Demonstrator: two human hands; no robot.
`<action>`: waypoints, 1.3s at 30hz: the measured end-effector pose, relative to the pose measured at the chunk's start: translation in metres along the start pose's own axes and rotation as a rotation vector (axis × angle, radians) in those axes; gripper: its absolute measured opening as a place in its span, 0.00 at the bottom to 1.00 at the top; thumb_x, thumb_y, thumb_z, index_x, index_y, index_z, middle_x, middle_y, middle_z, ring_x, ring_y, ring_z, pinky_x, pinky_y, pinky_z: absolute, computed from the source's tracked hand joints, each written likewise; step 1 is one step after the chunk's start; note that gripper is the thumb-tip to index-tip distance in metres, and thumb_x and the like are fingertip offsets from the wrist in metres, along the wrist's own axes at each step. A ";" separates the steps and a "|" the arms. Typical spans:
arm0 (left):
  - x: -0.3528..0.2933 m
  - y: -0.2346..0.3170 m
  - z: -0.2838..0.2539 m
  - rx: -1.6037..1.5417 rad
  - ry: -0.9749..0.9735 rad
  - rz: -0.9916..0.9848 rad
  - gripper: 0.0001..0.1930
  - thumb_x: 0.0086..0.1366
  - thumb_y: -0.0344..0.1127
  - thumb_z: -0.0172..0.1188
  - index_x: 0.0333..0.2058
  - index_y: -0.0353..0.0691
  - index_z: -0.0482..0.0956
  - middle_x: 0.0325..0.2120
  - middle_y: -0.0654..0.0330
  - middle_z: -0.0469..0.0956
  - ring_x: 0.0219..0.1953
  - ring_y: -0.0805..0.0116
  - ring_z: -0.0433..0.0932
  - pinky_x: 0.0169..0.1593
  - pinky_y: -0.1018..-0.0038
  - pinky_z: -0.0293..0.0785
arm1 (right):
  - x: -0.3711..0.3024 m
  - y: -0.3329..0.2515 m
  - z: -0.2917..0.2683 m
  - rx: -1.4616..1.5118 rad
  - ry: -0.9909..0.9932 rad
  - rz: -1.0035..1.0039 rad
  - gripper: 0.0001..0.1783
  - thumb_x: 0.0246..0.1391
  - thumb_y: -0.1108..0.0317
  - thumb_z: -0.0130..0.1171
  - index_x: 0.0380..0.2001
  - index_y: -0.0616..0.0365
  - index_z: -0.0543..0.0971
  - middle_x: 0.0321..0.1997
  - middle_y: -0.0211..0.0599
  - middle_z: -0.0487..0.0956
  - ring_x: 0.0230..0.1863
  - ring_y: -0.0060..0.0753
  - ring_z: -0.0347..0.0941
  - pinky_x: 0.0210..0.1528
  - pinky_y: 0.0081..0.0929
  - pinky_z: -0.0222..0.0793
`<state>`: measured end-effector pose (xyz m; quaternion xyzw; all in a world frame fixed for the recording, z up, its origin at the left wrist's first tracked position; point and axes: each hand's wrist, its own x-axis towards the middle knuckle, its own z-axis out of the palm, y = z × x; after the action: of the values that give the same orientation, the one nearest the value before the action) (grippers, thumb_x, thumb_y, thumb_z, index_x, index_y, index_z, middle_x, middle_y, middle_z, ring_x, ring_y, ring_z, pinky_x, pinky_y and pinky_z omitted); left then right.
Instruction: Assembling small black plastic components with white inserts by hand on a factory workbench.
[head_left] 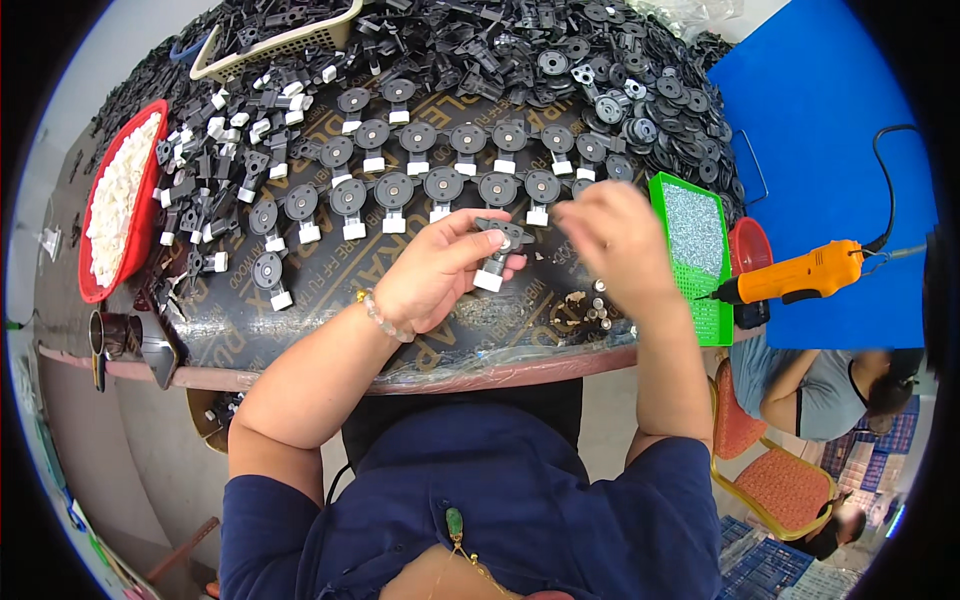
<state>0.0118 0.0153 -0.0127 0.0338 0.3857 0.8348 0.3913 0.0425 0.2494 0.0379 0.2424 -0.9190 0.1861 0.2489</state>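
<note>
My left hand (425,275) is closed around a black plastic bracket (493,232) with a white block (488,280) at its lower end; the thumb presses on the bracket's middle. My right hand (620,240) is in the air to its right, near the green tray, and motion smears its fingers, so I cannot tell whether they grip anything. Beyond both hands stand rows of assembled parts, each a round black disc (443,184) with a white block below. A few small silver metal pieces (600,305) lie near the table edge below my right hand.
A green tray (712,335) of tiny silver screws and an orange electric screwdriver (810,273) are at right, beside a red bowl (750,245) and a blue panel (830,150). A red basket (152,190) of white pieces is at left. Heaped black parts (480,50) fill the back. Another person (825,395) sits at right.
</note>
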 end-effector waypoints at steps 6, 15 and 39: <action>-0.002 0.001 -0.001 0.106 0.074 0.056 0.17 0.70 0.28 0.59 0.55 0.33 0.74 0.43 0.52 0.81 0.42 0.64 0.83 0.46 0.71 0.80 | -0.015 0.077 -0.052 -0.384 -0.087 0.364 0.07 0.54 0.74 0.64 0.37 0.61 0.83 0.38 0.44 0.81 0.43 0.50 0.79 0.47 0.41 0.74; 0.000 0.002 -0.005 0.087 0.080 0.070 0.16 0.68 0.25 0.59 0.54 0.34 0.76 0.43 0.53 0.82 0.41 0.64 0.83 0.45 0.71 0.80 | 0.018 0.168 -0.021 -0.491 -0.151 0.519 0.16 0.52 0.68 0.67 0.46 0.57 0.82 0.43 0.47 0.82 0.48 0.52 0.79 0.51 0.44 0.74; -0.004 0.013 0.002 -0.200 0.082 0.207 0.17 0.75 0.29 0.50 0.60 0.35 0.71 0.46 0.59 0.77 0.47 0.68 0.79 0.55 0.66 0.79 | 0.051 -0.013 0.017 0.433 -0.169 0.157 0.12 0.48 0.76 0.70 0.36 0.66 0.80 0.53 0.50 0.83 0.50 0.41 0.83 0.52 0.32 0.77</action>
<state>0.0073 0.0081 -0.0017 -0.0001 0.3110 0.9055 0.2885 0.0049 0.2136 0.0551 0.2328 -0.8913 0.3766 0.0980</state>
